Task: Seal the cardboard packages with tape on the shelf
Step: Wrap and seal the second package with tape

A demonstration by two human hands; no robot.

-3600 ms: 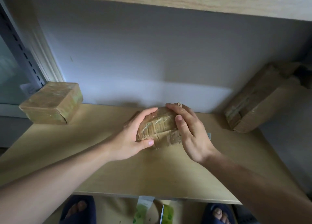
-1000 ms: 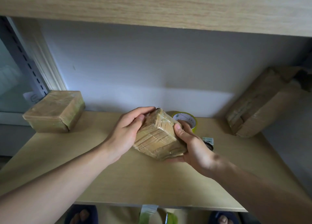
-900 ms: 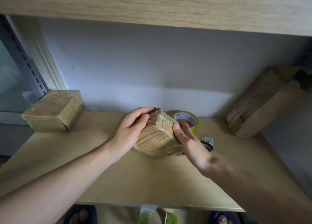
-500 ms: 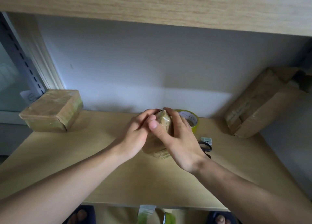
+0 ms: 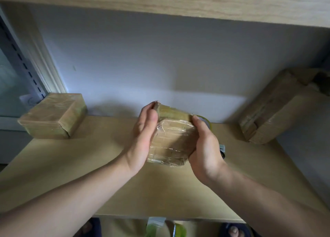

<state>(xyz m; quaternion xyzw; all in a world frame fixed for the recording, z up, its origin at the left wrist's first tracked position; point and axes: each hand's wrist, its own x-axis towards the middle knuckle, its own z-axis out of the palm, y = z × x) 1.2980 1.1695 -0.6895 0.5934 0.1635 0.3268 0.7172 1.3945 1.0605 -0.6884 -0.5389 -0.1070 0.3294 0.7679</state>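
Held just above the middle of the shelf (image 5: pixel 80 167): a small cardboard package (image 5: pixel 171 140), wrapped all over in clear glossy tape. Left hand (image 5: pixel 142 134) flat against its left side, fingers fairly straight and pressing rather than curling round; right hand (image 5: pixel 205 147) cupped on the right side, thumb up at the top corner, fingers wrapped behind. Probably light and fairly stiff, though slick under the film, with loose crinkles near the top left corner likely to lift. Best taken by opposite flat sides or by the corners, as now. Behind the right hand, part of a yellow-green tape roll (image 5: pixel 205 120). Sealed package (image 5: pixel 53 118) at far left; larger taped box (image 5: pixel 271 108) leaning at far right. Small label (image 5: pixel 222 147) by the right wrist, too small to read; no other writing legible.
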